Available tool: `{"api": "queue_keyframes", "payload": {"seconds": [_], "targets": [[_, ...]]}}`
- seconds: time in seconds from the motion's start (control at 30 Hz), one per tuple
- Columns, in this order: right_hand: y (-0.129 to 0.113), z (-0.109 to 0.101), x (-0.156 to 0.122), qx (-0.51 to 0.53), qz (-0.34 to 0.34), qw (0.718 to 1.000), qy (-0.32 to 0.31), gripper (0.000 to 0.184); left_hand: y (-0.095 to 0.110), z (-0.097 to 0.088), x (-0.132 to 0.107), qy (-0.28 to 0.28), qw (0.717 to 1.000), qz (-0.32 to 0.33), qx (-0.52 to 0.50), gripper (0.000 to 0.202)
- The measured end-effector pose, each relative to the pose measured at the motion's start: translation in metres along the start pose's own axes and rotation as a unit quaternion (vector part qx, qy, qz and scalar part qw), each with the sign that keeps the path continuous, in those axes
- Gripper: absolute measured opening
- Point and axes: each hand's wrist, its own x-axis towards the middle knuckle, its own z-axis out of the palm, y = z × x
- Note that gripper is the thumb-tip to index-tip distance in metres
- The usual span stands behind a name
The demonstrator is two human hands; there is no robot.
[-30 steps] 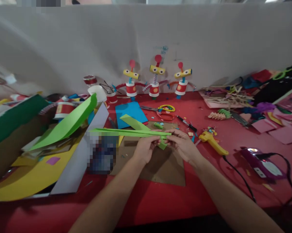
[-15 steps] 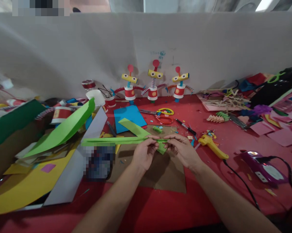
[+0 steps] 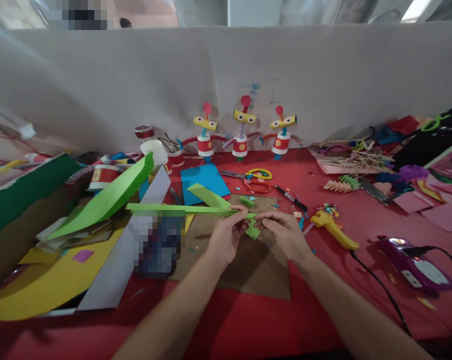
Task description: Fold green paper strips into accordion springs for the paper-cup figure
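Observation:
Two light green paper strips (image 3: pixel 184 208) reach out to the left from my fingers, one lying level and the other slanting up toward a blue sheet (image 3: pixel 205 182). My left hand (image 3: pixel 228 232) pinches the strips near their right end. At that same end, my right hand (image 3: pixel 282 230) has its thumb and fingers closed on the paper edge. A short green piece hangs down between the two hands. Below them lies a brown cardboard sheet (image 3: pixel 248 267). Just beyond the fingers sits a small folded green paper spring (image 3: pixel 247 201).
Three paper-cup robots (image 3: pixel 240 145) stand along the wall. Scissors (image 3: pixel 248 175), a black pen (image 3: pixel 290 197) and a yellow glue gun (image 3: pixel 334 229) with its cable lie to the right, near a purple power box (image 3: pixel 413 265). Coloured sheets (image 3: pixel 68 280) and a green-edged box (image 3: pixel 26 200) crowd the left.
The level strip's free end has risen slightly, and the strips sit a little differently between my fingers. Both hands stay pinched at the same end. The whole view has shifted slightly.

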Motion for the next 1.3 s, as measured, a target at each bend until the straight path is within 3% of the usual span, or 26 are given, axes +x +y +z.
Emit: {"api": "queue_keyframes", "payload": {"seconds": [0.13,0.27,0.4,0.6,0.77,0.87,0.97,1.1,1.3], "targets": [[-0.004,-0.001,0.000,-0.026,-0.014,0.999,0.012,0.013,-0.002,0.001,-0.001,0.009,0.999,0.022,0.048,0.025],[-0.007,0.004,-0.001,0.031,0.006,0.999,0.041,0.025,-0.002,0.000,-0.001,0.023,0.998,0.035,0.049,0.029],[-0.008,0.005,0.002,0.022,0.037,0.997,0.061,0.019,-0.002,-0.001,-0.003,0.032,0.997,0.036,0.055,0.028],[-0.005,0.005,0.001,0.044,0.019,0.994,0.094,0.021,-0.006,0.000,-0.003,0.025,0.999,0.018,0.027,0.023],[-0.002,0.009,-0.002,0.070,0.070,0.992,0.073,0.021,-0.008,0.001,-0.003,0.024,0.999,0.034,0.024,0.022],[-0.003,0.009,-0.002,0.065,0.082,0.989,0.104,0.018,-0.008,0.002,-0.003,0.040,0.998,0.033,0.020,0.019],[-0.005,0.012,-0.001,0.126,0.087,0.980,0.128,0.016,-0.008,0.003,-0.003,0.045,0.998,0.025,0.019,0.020],[-0.003,0.019,-0.004,0.164,0.119,0.973,0.112,0.017,-0.008,0.003,-0.003,0.049,0.999,0.015,0.015,0.021],[-0.004,0.008,0.001,0.151,0.114,0.966,0.176,0.017,0.002,0.001,-0.001,0.037,0.999,0.032,0.013,0.026]]}}
